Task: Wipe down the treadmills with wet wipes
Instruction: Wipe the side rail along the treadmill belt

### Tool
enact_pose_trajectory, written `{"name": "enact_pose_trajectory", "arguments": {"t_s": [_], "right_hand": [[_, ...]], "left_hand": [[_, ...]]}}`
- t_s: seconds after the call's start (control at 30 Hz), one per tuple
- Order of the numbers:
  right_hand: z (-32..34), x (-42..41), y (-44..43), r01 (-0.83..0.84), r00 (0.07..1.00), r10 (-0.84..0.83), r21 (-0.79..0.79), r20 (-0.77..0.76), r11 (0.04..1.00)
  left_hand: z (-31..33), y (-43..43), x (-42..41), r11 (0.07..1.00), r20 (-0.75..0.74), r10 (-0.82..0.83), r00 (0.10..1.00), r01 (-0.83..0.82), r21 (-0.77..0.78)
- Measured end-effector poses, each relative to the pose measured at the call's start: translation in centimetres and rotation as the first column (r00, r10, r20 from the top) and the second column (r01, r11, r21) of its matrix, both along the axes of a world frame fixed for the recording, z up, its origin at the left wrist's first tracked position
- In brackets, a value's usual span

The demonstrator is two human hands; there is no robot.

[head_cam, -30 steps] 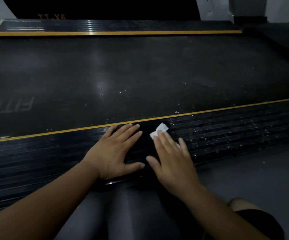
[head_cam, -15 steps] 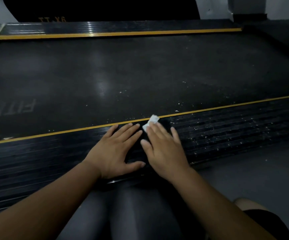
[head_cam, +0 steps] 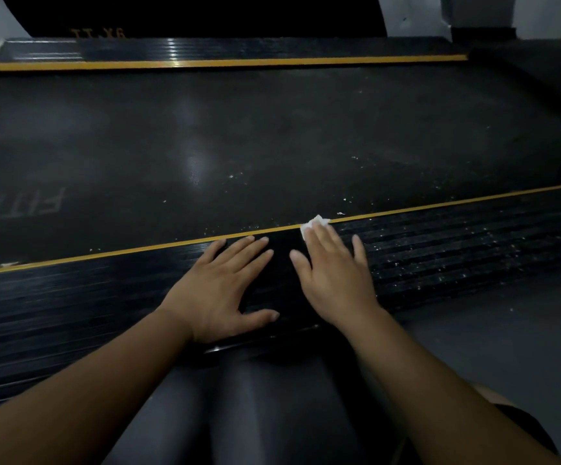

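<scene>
A black treadmill lies across the view, its belt (head_cam: 272, 146) wide and dusty. The near ribbed side rail (head_cam: 457, 250) has a yellow stripe along its inner edge and white specks to the right. My right hand (head_cam: 334, 266) lies flat with straight fingers, pressing a small white wet wipe (head_cam: 314, 223) onto the rail at the yellow stripe; only the wipe's far corner shows past my fingertips. My left hand (head_cam: 220, 286) rests flat and spread on the rail just to the left, holding nothing.
The far side rail (head_cam: 232, 53) with its own yellow stripe runs along the top. Grey floor (head_cam: 507, 330) lies right of and below the near rail. Pale lettering (head_cam: 37, 203) is printed on the belt at the left. My knees (head_cam: 239, 414) sit close to the rail.
My right hand has slid the wipe away from me across the rail, up to the yellow stripe. My left hand has stayed in place.
</scene>
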State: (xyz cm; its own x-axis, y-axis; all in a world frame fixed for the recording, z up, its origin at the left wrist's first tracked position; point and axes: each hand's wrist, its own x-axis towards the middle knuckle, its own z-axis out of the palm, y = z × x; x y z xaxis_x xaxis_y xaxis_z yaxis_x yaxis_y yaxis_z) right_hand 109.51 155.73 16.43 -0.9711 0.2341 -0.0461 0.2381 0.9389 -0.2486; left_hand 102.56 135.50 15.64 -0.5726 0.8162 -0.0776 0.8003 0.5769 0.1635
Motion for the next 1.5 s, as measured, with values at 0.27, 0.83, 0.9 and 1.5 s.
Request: {"name": "enact_pose_trajectory", "arguments": {"t_s": [0.27,0.83,0.9,1.5], "right_hand": [[0.6,0.6,0.1,-0.192,0.961,0.185,-0.010,-0.206,0.981],[-1.3,3.2,-2.7,0.062,0.986,-0.053,0.056,-0.155,0.997],[-1.4,3.4,-2.6,0.044,0.990,-0.034,0.071,-0.134,0.996],[-0.8,5.2,-0.7,-0.090,0.993,0.090,0.010,-0.078,0.996]], "left_hand": [[0.0,0.0,-0.1,1.000,0.013,0.006,1.000,-0.006,0.015],[0.2,0.0,-0.1,1.000,0.029,0.007,1.000,-0.007,0.010],[0.2,0.0,-0.1,1.000,0.032,0.008,0.999,-0.009,0.025],[0.1,0.0,-0.2,1.000,0.005,0.003,1.000,-0.003,0.021]]}}
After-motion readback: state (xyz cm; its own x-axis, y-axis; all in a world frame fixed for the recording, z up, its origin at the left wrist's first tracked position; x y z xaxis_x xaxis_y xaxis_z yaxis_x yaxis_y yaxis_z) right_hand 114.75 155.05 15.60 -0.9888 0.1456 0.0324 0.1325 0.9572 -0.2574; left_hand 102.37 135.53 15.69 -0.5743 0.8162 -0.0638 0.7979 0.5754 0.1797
